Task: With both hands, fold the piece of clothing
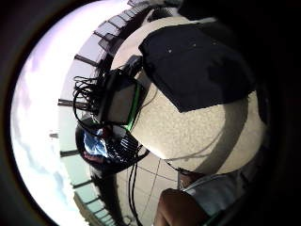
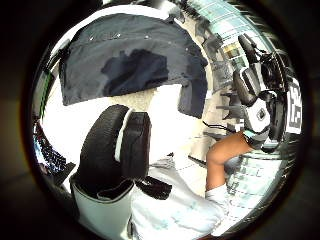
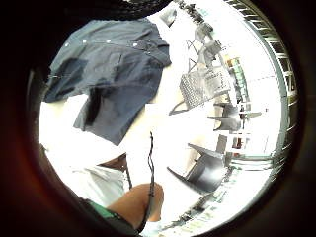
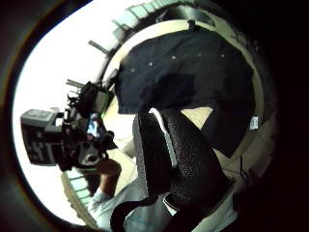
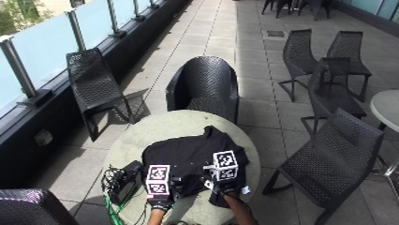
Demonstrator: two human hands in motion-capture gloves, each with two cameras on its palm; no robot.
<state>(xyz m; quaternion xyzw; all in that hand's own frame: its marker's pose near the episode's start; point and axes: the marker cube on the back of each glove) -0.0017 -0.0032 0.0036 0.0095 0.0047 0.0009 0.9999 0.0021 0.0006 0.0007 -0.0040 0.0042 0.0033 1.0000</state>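
Note:
A black button-up shirt [image 5: 193, 161] lies spread flat on the round, pale table [image 5: 162, 129], with one part draped over the table's near right edge. My left hand [image 5: 160, 202] and right hand [image 5: 225, 188] hover side by side over the shirt's near edge. The shirt [image 2: 130, 55] lies apart from the left thumb [image 2: 115, 150], and the shirt [image 4: 188, 72] is also clear of the right thumb [image 4: 174, 154]. Neither hand holds cloth. The shirt [image 1: 197, 66] shows small buttons, and in the right little finger side view the shirt [image 3: 113, 69] spreads below the palm.
A black box with cables and a green cord [image 5: 124, 183] sits on the table's left part. Black wicker chairs stand at the far side [image 5: 205, 84], the left [image 5: 93, 89] and the right [image 5: 330, 159]. A glass railing [image 5: 37, 42] runs along the left.

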